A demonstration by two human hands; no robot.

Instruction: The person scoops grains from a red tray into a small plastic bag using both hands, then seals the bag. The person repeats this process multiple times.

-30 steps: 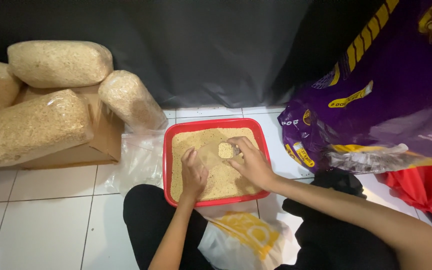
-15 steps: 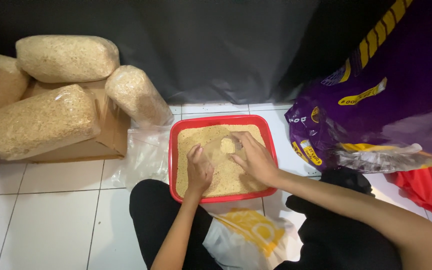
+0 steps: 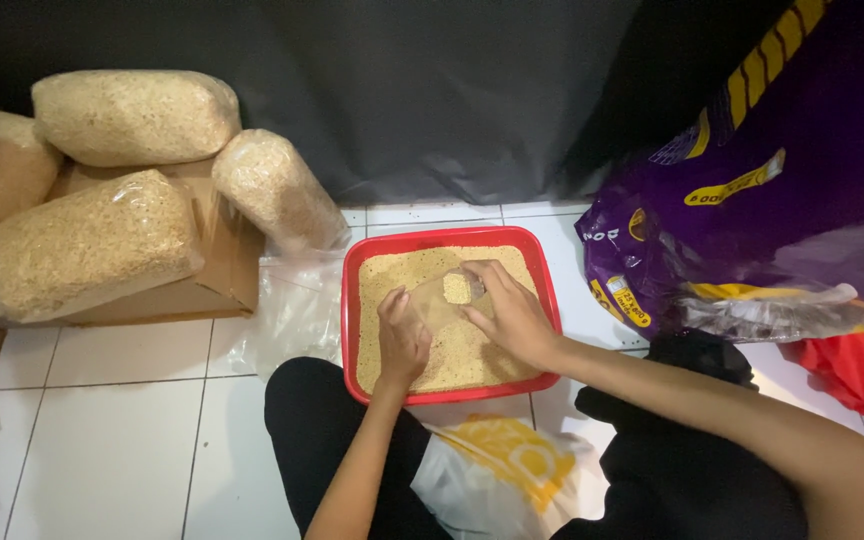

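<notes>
Above the red tray (image 3: 350,300), both hands' fingers (image 3: 484,283) hold a clear bag (image 3: 442,300) mouth-up.

I see a white tiled floor (image 3: 112,440) with dark grout lines carrying everything. Red tray (image 3: 352,300) of tan grain sits flat on it, centre. Left: cardboard box (image 3: 212,285) on the tiles, a clear plastic sheet (image 3: 292,320) between box and tray. Right: big purple sack (image 3: 752,200), red bag (image 3: 852,370) beside it. Near edge: white-and-yellow plastic bag (image 3: 502,470) on the tiles.
</notes>
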